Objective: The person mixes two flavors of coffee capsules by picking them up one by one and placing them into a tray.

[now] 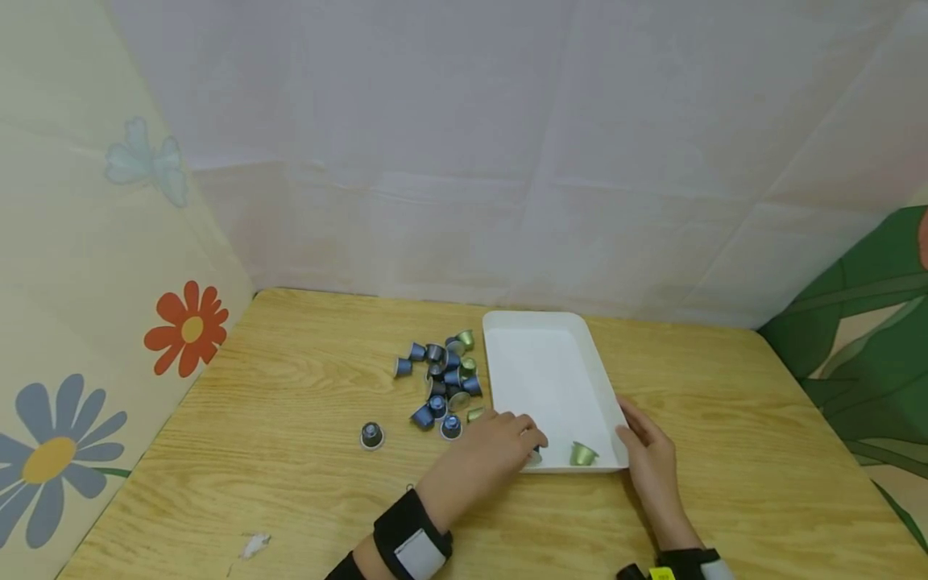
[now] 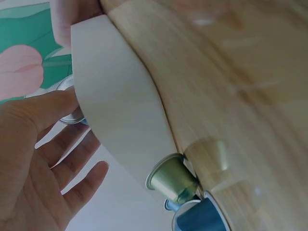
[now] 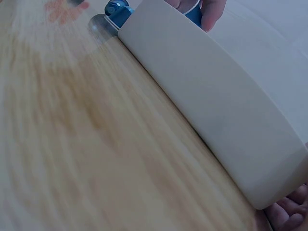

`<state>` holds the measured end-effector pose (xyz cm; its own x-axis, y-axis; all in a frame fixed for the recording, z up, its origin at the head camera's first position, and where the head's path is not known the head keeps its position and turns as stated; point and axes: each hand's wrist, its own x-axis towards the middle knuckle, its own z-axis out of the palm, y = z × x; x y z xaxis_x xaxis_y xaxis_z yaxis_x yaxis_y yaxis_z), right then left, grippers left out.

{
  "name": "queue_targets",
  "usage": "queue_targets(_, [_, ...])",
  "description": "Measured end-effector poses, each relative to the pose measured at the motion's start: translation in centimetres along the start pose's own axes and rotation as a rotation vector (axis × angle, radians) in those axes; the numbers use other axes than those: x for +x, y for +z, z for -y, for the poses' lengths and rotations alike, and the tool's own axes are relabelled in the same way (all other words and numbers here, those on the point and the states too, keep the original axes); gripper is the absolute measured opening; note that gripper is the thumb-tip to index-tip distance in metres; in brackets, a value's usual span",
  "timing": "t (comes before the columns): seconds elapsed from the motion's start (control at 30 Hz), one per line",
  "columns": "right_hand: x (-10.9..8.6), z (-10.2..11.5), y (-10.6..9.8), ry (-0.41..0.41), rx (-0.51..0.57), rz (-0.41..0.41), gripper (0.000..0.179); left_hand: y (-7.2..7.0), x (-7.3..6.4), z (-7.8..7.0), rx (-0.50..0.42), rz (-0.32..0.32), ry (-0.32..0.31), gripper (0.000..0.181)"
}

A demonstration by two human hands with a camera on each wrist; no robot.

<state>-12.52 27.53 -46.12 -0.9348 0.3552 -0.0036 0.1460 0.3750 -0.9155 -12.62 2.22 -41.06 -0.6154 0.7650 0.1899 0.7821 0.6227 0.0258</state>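
Note:
In the head view my left hand [image 1: 478,447] reaches over the near left corner of a white tray [image 1: 547,374]. Its thumb and fingers pinch a blue coffee capsule [image 3: 194,15], mostly covered by the fingers in the head view. A green coffee capsule [image 1: 583,454] lies inside the tray at the near right. My right hand [image 1: 652,463] holds the tray's right side by the near corner, thumb at the rim. Outside the tray's left wall, the left wrist view shows another green capsule [image 2: 173,177] beside a blue one [image 2: 203,214].
Several blue, dark and green capsules [image 1: 437,405] are heaped left of the tray. One dark capsule [image 1: 372,436] stands apart, farther left. The wooden table [image 1: 304,483] has a pale worn patch [image 1: 255,545] at the front left. A white cloth [image 1: 435,161] hangs behind.

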Motion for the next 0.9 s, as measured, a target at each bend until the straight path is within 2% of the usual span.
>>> queue_targets(0.13, [-0.01,0.06,-0.01,0.007,0.001,0.004,0.044,0.28,0.03,-0.34,0.029,0.023,-0.005,0.029])
queue_targets(0.27, [-0.04,0.16,-0.01,0.016,0.002,0.008,0.044,0.36,-0.03,-0.44,0.012,0.028,-0.018,0.03])
queue_targets(0.6, [-0.1,0.32,-0.29,0.019,-0.007,-0.005,0.044,0.17,0.09,-0.55,0.008,0.011,-0.002,0.032])
queue_targets(0.73, [-0.16,0.43,-0.24,0.02,-0.013,0.002,0.044,0.04,0.06,-0.55,0.008,0.0,0.002,0.027])
queue_targets(0.9, [-0.16,0.18,-0.08,0.0,0.0,0.001,0.043,0.13,-0.25,-0.44,-0.035,-0.032,0.011,0.021])
